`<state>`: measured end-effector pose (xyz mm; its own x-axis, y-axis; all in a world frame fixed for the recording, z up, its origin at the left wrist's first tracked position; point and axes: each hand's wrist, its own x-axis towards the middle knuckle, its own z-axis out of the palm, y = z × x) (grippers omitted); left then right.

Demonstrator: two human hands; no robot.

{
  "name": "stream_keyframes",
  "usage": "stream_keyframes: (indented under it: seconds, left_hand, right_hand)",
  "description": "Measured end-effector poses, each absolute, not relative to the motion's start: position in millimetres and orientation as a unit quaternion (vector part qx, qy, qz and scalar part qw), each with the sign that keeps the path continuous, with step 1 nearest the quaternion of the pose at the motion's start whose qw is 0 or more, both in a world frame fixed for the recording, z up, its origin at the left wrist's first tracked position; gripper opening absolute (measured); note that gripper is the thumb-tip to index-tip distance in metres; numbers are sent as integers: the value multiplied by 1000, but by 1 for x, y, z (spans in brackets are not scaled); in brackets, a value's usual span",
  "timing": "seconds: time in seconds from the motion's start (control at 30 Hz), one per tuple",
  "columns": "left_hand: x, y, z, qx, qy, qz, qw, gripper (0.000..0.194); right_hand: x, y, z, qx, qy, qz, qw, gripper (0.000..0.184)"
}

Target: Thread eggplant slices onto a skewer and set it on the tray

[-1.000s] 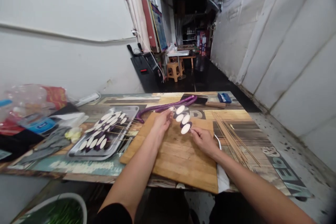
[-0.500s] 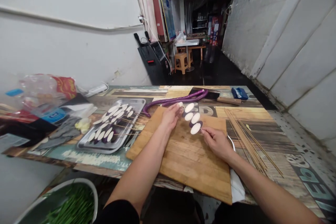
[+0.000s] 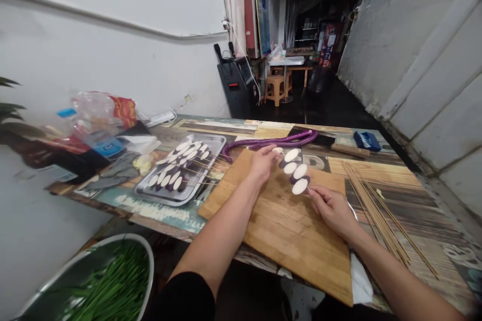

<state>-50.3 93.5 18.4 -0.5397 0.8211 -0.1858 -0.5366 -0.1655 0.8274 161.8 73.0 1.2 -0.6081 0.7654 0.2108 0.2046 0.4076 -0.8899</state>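
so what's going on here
Over a wooden board, the right hand grips the near end of a row of purple-skinned slices; the left hand is at the far end. Left of the board, a metal tray carries skewered slices. Bare sticks lie to the right, and long purple eggplant behind, near a knife.

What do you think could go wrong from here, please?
The skewered slices might split or slide, held up between the left hand and right hand.
The cutting board seems to jut past the near edge of the table, so it might tip if pressed there.
The knife lies beside the eggplants, so reaching for those could risk a cut.
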Motion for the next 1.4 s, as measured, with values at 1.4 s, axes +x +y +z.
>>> stream_keyframes:
  seconds: [1.4]
  left_hand:
    - [-64,95,18,100,394,773,488,10]
  right_hand:
    - [161,75,-3,-302,-770,469,312,34]
